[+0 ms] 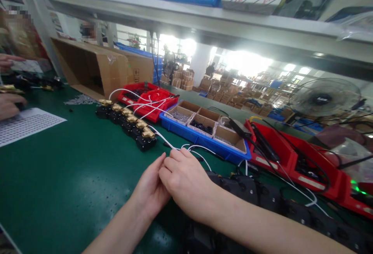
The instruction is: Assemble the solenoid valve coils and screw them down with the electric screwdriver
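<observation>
My left hand (150, 190) and my right hand (188, 184) meet over the green bench, fingers curled and pressed together. Whatever they hold is hidden behind the fingers. White cables (164, 136) run close past the right hand's knuckles; I cannot tell whether one is gripped. Just beyond the hands stands a slanting row of black valve-like units with brass fittings (132, 119), from which white cables rise. Several more black units (247, 188) line up beyond and under my right forearm.
A blue tray (201, 139) holds cardboard compartments of small parts. Red bins (150, 110) stand behind, and more red bins (271, 149) at right with a black pen-shaped tool (265, 143). At left are a cardboard box (113, 71), a printed sheet (32, 124) and another person's hand (8, 105).
</observation>
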A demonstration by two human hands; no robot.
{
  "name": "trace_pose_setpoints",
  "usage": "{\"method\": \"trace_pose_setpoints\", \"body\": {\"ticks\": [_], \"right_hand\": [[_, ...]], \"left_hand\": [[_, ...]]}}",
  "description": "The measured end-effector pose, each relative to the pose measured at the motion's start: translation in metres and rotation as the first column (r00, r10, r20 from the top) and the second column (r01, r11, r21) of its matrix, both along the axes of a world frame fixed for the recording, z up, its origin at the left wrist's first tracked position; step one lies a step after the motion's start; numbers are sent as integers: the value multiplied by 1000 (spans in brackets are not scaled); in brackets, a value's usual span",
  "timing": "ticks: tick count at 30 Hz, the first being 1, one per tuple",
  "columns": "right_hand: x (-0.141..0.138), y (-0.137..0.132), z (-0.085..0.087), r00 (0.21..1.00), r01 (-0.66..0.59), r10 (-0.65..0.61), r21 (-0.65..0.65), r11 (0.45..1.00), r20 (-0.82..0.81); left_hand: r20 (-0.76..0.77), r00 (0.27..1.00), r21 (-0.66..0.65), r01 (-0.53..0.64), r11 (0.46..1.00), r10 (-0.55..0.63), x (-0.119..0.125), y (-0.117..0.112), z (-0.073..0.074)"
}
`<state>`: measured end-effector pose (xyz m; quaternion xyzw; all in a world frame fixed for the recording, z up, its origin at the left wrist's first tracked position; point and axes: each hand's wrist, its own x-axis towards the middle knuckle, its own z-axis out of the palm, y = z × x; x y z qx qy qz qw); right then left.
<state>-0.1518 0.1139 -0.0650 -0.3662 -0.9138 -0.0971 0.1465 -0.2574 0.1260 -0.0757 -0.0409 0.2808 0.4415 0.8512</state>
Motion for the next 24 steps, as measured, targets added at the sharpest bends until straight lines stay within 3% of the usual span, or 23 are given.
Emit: {"method": "trace_pose_setpoints", "body": {"ticks": [8, 12, 15, 19, 24], "right_hand": [[10, -8, 8, 996, 2, 7, 95, 996, -89], [32, -17, 19, 963, -21, 30, 40, 999, -267], [58, -29, 26, 908, 23, -39, -45, 999, -418], [90, -41, 14, 897, 123, -193, -195, 973, -398], [102, -46, -10, 896, 163, -242, -232, 959, -371]], "left_hand": [[-35, 999, 6, -20, 1000, 20, 5, -5, 3], [-147, 989, 95, -2, 996, 16, 5, -2, 0], [-213, 976, 129, -13, 992, 40, 5, 1, -4], [-243, 967, 131, -48, 990, 79, 5, 2, -7], [-258, 964, 156, -21, 988, 62, 5, 0, -10]]}}
